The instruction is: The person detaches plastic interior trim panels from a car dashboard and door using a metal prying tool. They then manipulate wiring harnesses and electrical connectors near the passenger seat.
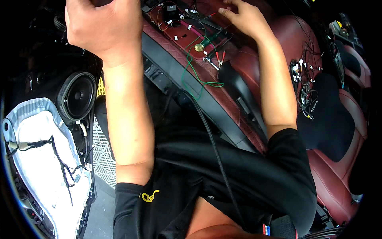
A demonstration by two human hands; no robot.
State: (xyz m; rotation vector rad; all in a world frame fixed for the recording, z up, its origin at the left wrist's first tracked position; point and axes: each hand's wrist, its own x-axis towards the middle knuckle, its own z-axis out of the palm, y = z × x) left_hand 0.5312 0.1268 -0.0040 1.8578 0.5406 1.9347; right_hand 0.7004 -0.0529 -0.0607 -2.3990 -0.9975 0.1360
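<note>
My left hand (105,30) is raised at the upper left, its fingers bent and cut off by the upper edge; what they touch is out of view. My right hand (244,18) is at the top right, thumb and forefinger apart, over the maroon car seat. Nothing shows between them. Left of it, a black box-shaped module (172,14) lies among thin wires with white tags. A green wire (186,71) loops down over the seat edge. Close by are red-handled clips (220,59) and a round brass-coloured piece (199,47).
At left, the opened car door holds a round speaker (80,95), a silver-white sheet (43,159) and a dangling black harness (63,159). A tagged wire bundle (304,79) hangs by the right seat, near a black cushion (326,119). A black cable (211,135) crosses my torso.
</note>
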